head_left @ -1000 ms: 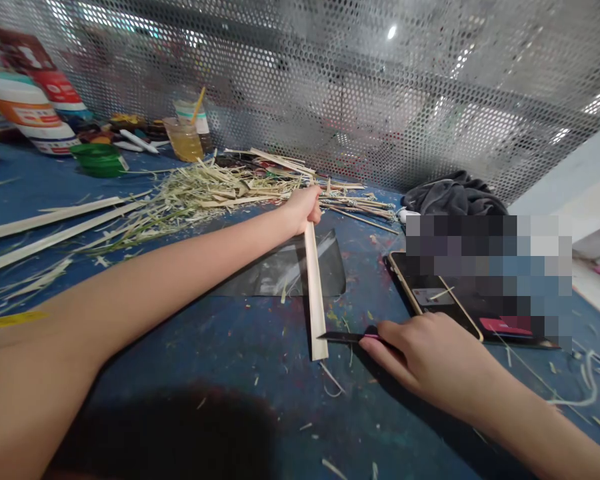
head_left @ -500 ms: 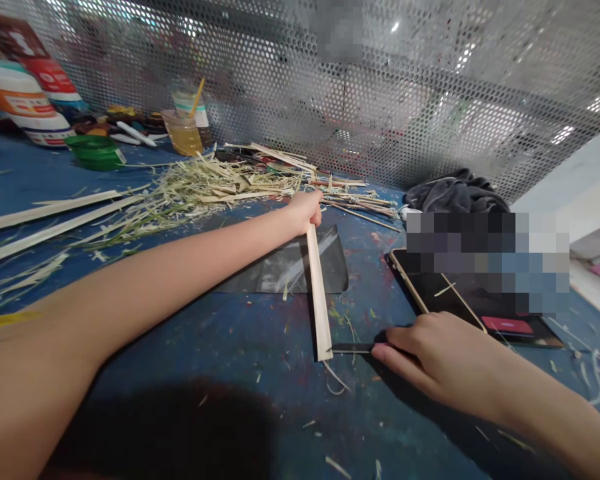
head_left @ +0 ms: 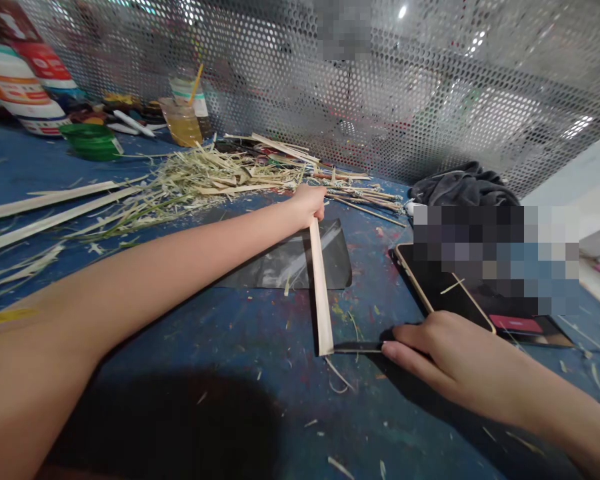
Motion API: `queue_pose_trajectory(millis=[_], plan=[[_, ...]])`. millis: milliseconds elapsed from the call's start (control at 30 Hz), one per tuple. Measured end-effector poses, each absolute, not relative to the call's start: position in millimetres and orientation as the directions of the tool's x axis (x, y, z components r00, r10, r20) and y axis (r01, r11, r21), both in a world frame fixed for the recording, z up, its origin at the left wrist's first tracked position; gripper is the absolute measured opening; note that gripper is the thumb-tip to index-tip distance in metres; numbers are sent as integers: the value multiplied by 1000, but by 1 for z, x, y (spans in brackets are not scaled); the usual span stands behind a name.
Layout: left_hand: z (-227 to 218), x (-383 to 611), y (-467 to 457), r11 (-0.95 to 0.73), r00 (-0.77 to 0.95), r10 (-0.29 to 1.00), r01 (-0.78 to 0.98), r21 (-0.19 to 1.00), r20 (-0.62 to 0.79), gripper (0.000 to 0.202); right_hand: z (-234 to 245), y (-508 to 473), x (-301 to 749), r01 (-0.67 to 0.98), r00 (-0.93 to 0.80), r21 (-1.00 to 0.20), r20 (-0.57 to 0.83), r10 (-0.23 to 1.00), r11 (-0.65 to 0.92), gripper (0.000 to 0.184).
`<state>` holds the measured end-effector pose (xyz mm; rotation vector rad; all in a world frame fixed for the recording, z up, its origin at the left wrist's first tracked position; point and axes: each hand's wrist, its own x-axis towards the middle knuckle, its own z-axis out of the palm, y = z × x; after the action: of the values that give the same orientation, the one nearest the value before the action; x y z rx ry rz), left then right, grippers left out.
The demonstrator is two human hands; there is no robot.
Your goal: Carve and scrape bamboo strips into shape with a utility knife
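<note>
My left hand point(head_left: 309, 201) is stretched far forward and closed round the far end of a pale flat bamboo strip point(head_left: 321, 287). The strip runs toward me over a dark sheet point(head_left: 285, 261) on the blue worktop. My right hand point(head_left: 437, 350) is closed on a dark-bladed knife point(head_left: 356, 347), lying low on the table. The blade's tip touches the near end of the strip, at its right side. Thin shavings lie just below that end.
A heap of bamboo shavings and splints point(head_left: 200, 180) lies behind my left arm, with long strips point(head_left: 50, 213) at the left. Paint tubs point(head_left: 20, 93), a green lid point(head_left: 90, 140) and a cup with a stick point(head_left: 183, 123) stand at the back. A phone point(head_left: 443, 283) and dark cloth point(head_left: 463, 190) are on the right, before a perforated metal screen point(head_left: 360, 87).
The knife blade has slid down along the strip's right edge to its near end. My right hand has shifted a little to the right. My left hand keeps its hold.
</note>
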<state>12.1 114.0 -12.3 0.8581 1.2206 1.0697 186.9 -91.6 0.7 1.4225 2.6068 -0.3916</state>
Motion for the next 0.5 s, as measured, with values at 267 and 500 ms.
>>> queue_pose_trajectory(millis=[267,500], plan=[[-9,16,111,240,-97,966,-29,970,-242,33,-5,-93,185,862,-504,-66,-220,835,503,50],[-24,19,129,223,-101,969,-28,974,-225,33,-5,-91,184,827,-552,-43,-256,794,561,48]])
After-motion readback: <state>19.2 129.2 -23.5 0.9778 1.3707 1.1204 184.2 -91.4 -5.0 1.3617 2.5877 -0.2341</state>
